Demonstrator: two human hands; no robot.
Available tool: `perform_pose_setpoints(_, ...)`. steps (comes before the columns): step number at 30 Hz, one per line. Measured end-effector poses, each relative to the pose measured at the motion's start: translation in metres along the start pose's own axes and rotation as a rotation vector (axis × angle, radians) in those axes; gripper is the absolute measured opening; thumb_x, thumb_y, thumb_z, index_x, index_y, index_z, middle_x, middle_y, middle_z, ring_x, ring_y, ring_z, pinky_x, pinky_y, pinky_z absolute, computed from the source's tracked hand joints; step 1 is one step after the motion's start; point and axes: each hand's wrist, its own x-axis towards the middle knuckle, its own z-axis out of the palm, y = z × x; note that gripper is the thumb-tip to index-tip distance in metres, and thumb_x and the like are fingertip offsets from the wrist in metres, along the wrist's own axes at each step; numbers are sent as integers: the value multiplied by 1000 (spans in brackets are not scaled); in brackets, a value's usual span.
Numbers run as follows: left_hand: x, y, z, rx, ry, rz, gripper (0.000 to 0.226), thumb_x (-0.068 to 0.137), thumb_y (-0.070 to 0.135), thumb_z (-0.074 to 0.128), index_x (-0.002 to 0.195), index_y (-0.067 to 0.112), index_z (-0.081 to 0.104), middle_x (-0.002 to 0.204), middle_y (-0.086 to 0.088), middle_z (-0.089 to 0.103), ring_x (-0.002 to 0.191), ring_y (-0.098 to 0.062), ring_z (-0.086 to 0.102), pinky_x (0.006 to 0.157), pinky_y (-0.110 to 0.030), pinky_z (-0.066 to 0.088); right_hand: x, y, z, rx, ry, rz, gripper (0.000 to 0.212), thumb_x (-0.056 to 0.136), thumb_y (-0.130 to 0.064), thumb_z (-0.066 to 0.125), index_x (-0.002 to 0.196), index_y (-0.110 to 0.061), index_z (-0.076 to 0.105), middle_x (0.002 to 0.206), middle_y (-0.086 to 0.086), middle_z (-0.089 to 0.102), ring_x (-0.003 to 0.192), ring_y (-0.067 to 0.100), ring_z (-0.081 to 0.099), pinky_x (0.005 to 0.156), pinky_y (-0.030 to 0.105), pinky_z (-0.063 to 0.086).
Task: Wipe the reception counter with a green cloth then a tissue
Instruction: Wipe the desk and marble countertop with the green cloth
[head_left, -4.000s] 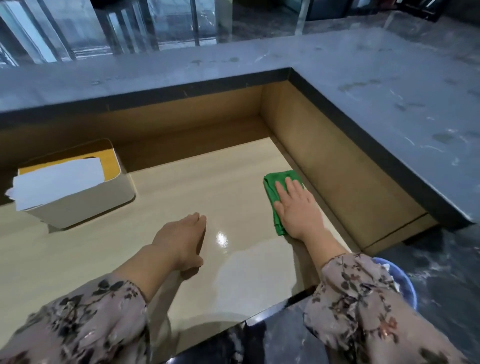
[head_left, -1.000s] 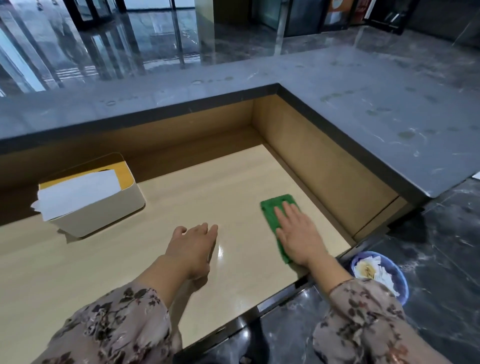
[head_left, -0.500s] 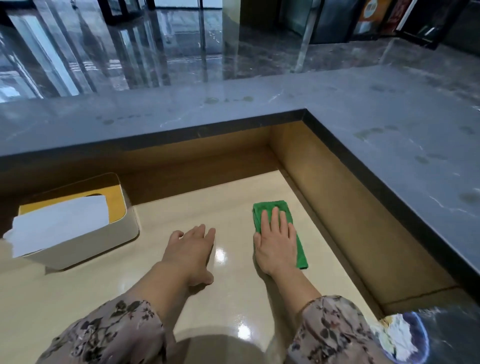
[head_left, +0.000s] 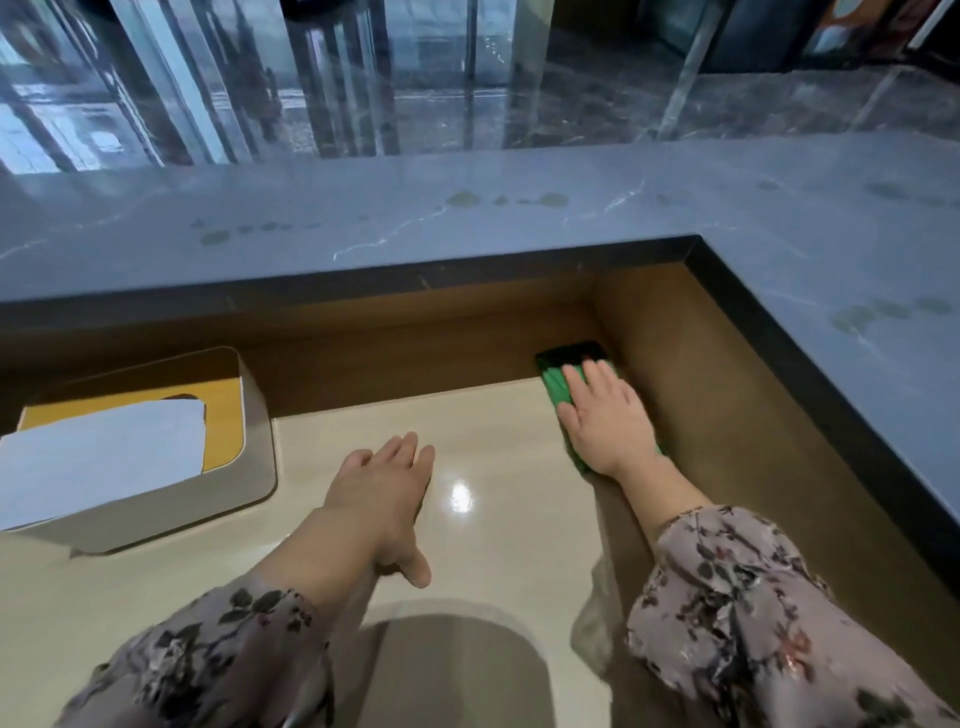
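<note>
Beige counter (head_left: 493, 561) is lying open between the tissue box (head_left: 156, 509) and the wooden side wall (head_left: 727, 415). The right hand (head_left: 605, 426) is pressing the green cloth (head_left: 558, 387) into the far right corner, fingers straight and close together, cloth showing past them. The left hand (head_left: 379, 493) is resting flat, fingers together.

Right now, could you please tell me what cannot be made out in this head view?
All in the head view:
- Green cloth: mostly covered by the right hand; its far end lost in shadow under the counter overhang.
- Tissue box: inside hidden by the tissue on top; left end cut by the frame edge.
- Left hand: whether its palm touches the desk is unclear.
</note>
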Motion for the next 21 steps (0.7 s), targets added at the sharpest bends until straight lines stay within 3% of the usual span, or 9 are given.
perform_pose_setpoints(2, 3, 2, -1, 20, -8, -5, 133, 56, 60, 81, 153, 18, 0, 161, -4, -2, 148, -21, 2, 117, -37, 13, 8, 7, -4, 98, -67, 86, 55, 102, -37, 17, 153, -15, 10, 160, 8, 5, 148, 23, 1, 118, 38, 9)
perform_pose_setpoints(6, 6, 7, -1, 44, -39, -29, 136, 58, 58, 82, 153, 12, -6, 161, -9, -6, 149, -25, -3, 119, -39, 9, 41, 1, -15, 27, -110, 102, 56, 102, -39, 18, 152, -14, 12, 160, 11, 6, 148, 28, 2, 118, 43, 8)
perform_pose_setpoints(11, 11, 11, -1, 56, -79, -55, 139, 58, 56, 83, 152, 10, -8, 161, -11, -8, 149, -27, -4, 119, -40, 5, 77, 3, -27, -69, -224, 81, 65, 102, -44, 22, 152, -19, -11, 158, 6, -21, 146, 23, -18, 121, 40, 0)
perform_pose_setpoints(17, 6, 12, -3, 78, -122, -73, 139, 57, 56, 83, 152, 12, -8, 161, -9, -8, 149, -24, -5, 119, -46, 9, 43, 5, -17, 44, -154, 83, 56, 102, -37, 21, 152, -13, 12, 160, 12, 6, 148, 28, 1, 119, 43, 9)
perform_pose_setpoints(21, 1, 10, -7, 111, -114, -47, 135, 58, 60, 80, 152, 13, -4, 162, -7, -3, 149, -23, 0, 118, -47, 11, -9, 11, -6, 150, -99, 81, 58, 103, -34, 23, 153, -18, 0, 161, 4, -8, 148, 21, -7, 118, 39, 8)
